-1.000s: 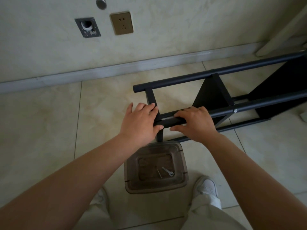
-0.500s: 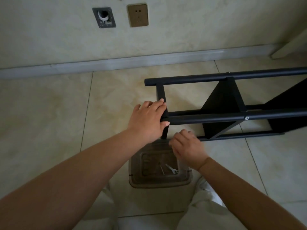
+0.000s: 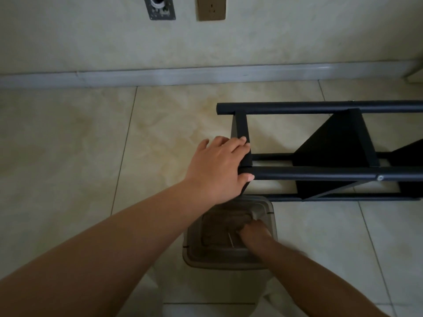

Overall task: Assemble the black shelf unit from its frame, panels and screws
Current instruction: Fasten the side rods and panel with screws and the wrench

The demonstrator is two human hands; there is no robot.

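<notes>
The right hand (image 3: 253, 232) reaches down into the plastic tub (image 3: 229, 257) on the floor; I cannot tell if its fingers hold something. Just behind it, the left hand (image 3: 219, 170) grips the end bar of the black frame (image 3: 320, 173), which lies on its side near the wall.

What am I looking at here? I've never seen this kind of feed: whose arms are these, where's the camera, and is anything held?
There is no machine: these are a person's bare arms, filmed by one camera on their head looking down at a tiled floor. The black shelf frame lies on its side there. The left hand grips its end. The right hand reaches into a clear bin near the feet; whether it holds anything cannot be told.
</notes>
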